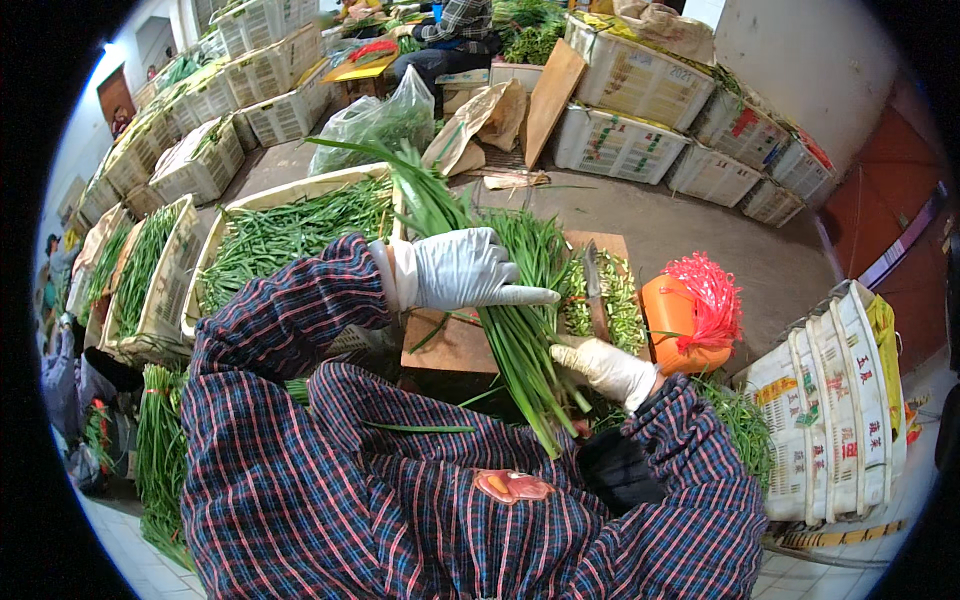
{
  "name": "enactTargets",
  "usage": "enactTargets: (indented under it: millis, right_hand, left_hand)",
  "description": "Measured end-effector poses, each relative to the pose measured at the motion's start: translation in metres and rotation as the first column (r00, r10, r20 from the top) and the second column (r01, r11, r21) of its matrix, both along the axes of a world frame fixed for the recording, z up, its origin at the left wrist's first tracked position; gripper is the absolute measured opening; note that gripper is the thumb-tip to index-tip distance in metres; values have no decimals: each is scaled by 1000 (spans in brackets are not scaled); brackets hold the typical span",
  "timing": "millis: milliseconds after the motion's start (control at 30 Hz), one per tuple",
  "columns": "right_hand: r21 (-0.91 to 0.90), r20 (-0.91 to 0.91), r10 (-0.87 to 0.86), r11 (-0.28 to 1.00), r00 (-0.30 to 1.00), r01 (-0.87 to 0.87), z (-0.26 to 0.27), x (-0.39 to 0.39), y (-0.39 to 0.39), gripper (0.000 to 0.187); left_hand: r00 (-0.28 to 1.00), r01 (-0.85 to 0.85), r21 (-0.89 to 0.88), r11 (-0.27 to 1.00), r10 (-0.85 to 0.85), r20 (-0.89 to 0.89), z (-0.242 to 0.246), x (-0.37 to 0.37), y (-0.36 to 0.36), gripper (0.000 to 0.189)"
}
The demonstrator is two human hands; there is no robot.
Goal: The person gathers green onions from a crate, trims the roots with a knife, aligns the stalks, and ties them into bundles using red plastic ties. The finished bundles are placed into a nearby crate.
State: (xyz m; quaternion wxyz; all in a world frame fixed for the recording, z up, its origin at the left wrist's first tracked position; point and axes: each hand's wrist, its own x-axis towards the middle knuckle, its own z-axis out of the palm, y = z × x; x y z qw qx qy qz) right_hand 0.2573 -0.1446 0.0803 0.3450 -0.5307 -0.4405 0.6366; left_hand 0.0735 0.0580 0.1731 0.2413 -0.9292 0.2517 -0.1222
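Observation:
My left hand (469, 268), in a pale glove, grips a bunch of long flat green leaves, likely garlic chives (517, 360), with its index finger stretched out. The leaf tips point up and away; the stem ends hang over my lap. My gloved right hand (611, 369) is at the bunch's right side near the stem ends, its fingertips partly hidden. Beyond the hands, more chives (532, 240) lie on a brown board (450, 346). A knife (595, 292) rests there on bundles with pale cut ends (622, 292).
Right of the board, an orange container (667, 319) holds pink-red plastic ties (705, 292). A crate of greens (300, 232) stands at the left, stacked white crates (832, 405) at the right. A bag of greens (375, 124) and a seated person (450, 45) are farther back.

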Motion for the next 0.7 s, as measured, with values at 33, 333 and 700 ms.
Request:
enactTargets:
  millis: [33,333,700]
  right_hand:
    - [-136,-172,-85,989,981,62,-13,-10,1,42]
    - [-207,-595,-152,978,789,32,-37,-112,-6,40]
    - [-119,-516,-102,992,850,47,-24,-113,60,21]
  left_hand:
    - [1000,-9,4,1000,9,-7,-7,1,2,69]
    - [949,-276,-20,961,269,-167,-63,-16,-5,55]
    - [680,-434,-879,196,711,-177,-56,-150,-80,83]
